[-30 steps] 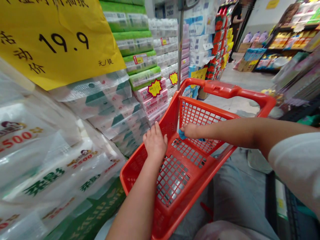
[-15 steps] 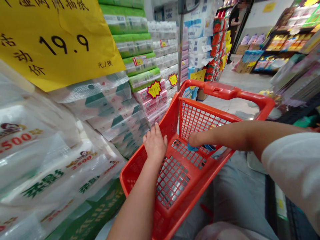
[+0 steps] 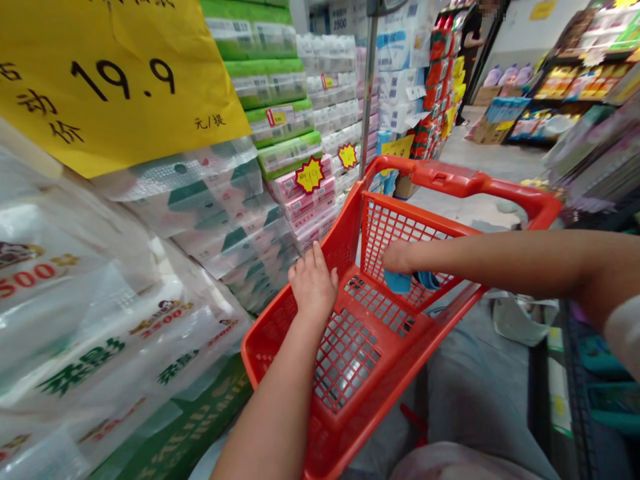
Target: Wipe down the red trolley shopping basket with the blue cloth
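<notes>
A red plastic shopping basket (image 3: 395,363) with mesh walls and a long handle stands tilted before me. My left hand (image 3: 314,283) is on its left rim, fingers over the edge and thumb on the inner side. My right hand (image 3: 400,257) reaches in over the right rim, closed on a soft-looking blue item (image 3: 399,281) that hangs below the fingers by the mesh panel. Its darker blue end shows under the wrist. Its exact kind I cannot make out.
At left, wrapped tissue packs (image 3: 150,320) are stacked close to the basket, under a yellow price sign (image 3: 125,87). A metal pole (image 3: 369,100) rises behind the basket's left rim. A person (image 3: 469,60) stands far down the aisle. Shelves (image 3: 570,80) line the right.
My right hand has moved slightly up and to the right with the blue item, more of which now shows. My left hand stays on the rim.
</notes>
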Demonstrator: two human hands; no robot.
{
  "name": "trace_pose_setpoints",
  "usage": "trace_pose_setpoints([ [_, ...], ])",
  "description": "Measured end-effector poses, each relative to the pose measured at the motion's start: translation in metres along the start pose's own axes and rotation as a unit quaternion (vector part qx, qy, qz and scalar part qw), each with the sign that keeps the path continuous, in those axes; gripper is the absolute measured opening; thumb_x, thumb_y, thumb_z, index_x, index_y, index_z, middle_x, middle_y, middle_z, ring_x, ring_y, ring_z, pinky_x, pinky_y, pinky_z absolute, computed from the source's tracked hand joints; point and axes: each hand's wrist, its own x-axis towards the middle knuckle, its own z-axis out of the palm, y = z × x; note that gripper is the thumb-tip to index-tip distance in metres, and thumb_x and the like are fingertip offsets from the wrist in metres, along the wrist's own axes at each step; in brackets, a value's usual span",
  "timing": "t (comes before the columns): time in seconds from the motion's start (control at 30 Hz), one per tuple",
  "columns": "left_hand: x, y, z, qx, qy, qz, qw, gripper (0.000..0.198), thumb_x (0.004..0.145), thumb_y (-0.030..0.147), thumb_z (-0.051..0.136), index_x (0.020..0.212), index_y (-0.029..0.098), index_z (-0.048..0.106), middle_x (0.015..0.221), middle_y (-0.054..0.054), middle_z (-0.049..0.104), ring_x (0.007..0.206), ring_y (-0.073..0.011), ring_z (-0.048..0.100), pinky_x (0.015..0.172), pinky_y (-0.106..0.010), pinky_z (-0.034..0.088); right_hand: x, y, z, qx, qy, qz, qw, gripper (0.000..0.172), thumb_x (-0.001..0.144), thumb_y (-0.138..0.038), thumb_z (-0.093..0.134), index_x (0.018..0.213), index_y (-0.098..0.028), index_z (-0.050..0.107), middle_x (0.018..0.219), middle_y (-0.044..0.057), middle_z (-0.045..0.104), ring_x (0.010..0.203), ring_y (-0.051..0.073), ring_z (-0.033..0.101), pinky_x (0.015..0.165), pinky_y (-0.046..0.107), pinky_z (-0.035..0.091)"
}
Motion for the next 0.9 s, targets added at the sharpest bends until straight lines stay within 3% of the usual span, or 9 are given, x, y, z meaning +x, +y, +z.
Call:
trace_pose_setpoints([
  [0.13,0.000,0.000,0.001,0.002,0.004,-0.001,1.000,0.073,0.092,0.035,0.055,0.155,0.006,0.033,0.142,-0.018,0.058,0.117,-0.0329,0.057,0.101,-0.047,0.044,-0.021,0.010,-0.006,-0.041,0.012,0.065,0.997,0.016,0.097,-0.025,0.060,0.107,-0.013,0.068,0.118,0.008,0.066,0.110,0.021,0.063,0.091,0.041,0.055],
  [0.2,0.001,-0.001,0.000,0.002,0.004,-0.001,1.000,0.072,0.093,0.035,0.054,0.155,0.005,0.033,0.142,-0.017,0.058,0.117,-0.0330,0.057,0.101,-0.047,0.044,-0.033,0.002,0.000,-0.039,-0.005,0.054,0.998,0.007,0.091,-0.013,0.064,0.092,-0.014,0.071,0.106,0.007,0.071,0.100,0.019,0.065,0.083,0.033,0.054],
  [0.3,0.001,0.000,0.000,0.000,0.000,0.001,1.000,0.073,0.093,0.035,0.054,0.155,0.005,0.032,0.140,-0.017,0.059,0.116,-0.0329,0.057,0.101,-0.047,0.044,-0.044,-0.008,0.003,-0.035,-0.027,0.049,0.998,0.013,0.076,-0.004,0.072,0.076,-0.017,0.072,0.085,0.006,0.072,0.080,0.016,0.064,0.066,0.024,0.049],
  [0.37,0.000,0.000,0.000,-0.001,0.000,0.001,1.000,0.074,0.093,0.036,0.055,0.156,0.005,0.032,0.141,-0.017,0.059,0.115,-0.0329,0.057,0.100,-0.047,0.044,-0.047,-0.004,-0.004,-0.045,-0.004,0.064,0.997,0.012,0.079,-0.005,0.069,0.078,-0.016,0.073,0.087,0.008,0.072,0.084,0.018,0.064,0.066,0.025,0.047],
  [0.5,0.000,0.000,0.000,0.002,0.006,-0.002,1.000,0.073,0.093,0.035,0.054,0.155,0.005,0.032,0.142,-0.018,0.058,0.117,-0.0333,0.056,0.100,-0.047,0.044,-0.049,0.009,-0.021,-0.072,0.069,0.095,0.991,0.024,0.095,-0.012,0.050,0.093,-0.012,0.074,0.118,0.016,0.067,0.115,0.028,0.057,0.078,0.032,0.048],
  [0.57,0.000,0.000,0.000,0.000,0.005,-0.001,1.000,0.073,0.093,0.035,0.054,0.155,0.005,0.032,0.142,-0.018,0.057,0.117,-0.0333,0.056,0.101,-0.047,0.044,-0.053,0.005,-0.019,-0.071,0.046,0.085,0.993,0.021,0.093,-0.011,0.053,0.091,-0.014,0.074,0.117,0.014,0.067,0.112,0.026,0.058,0.075,0.030,0.047],
  [0.7,0.000,-0.001,-0.001,-0.003,0.003,-0.001,1.000,0.073,0.092,0.035,0.054,0.155,0.005,0.032,0.141,-0.018,0.058,0.115,-0.0333,0.057,0.100,-0.048,0.044,-0.065,-0.005,-0.009,-0.056,-0.026,0.076,0.995,0.015,0.082,-0.006,0.066,0.087,-0.015,0.076,0.092,0.008,0.071,0.082,0.018,0.062,0.060,0.025,0.042],
  [0.83,0.000,0.000,-0.001,-0.003,0.005,-0.003,1.000,0.072,0.092,0.035,0.054,0.154,0.005,0.034,0.141,-0.018,0.058,0.117,-0.0339,0.056,0.100,-0.048,0.044,-0.081,0.002,-0.008,-0.064,0.066,0.095,0.991,0.020,0.092,-0.012,0.055,0.090,-0.016,0.075,0.113,0.013,0.068,0.101,0.024,0.059,0.066,0.028,0.043],
  [0.9,0.000,0.000,-0.001,-0.003,0.004,-0.005,1.000,0.072,0.092,0.035,0.053,0.155,0.006,0.034,0.142,-0.018,0.058,0.117,-0.0339,0.056,0.100,-0.048,0.044,-0.086,0.003,-0.001,-0.053,0.080,0.100,0.990,0.018,0.091,-0.013,0.057,0.084,-0.016,0.073,0.111,0.012,0.069,0.102,0.024,0.059,0.067,0.027,0.042],
])
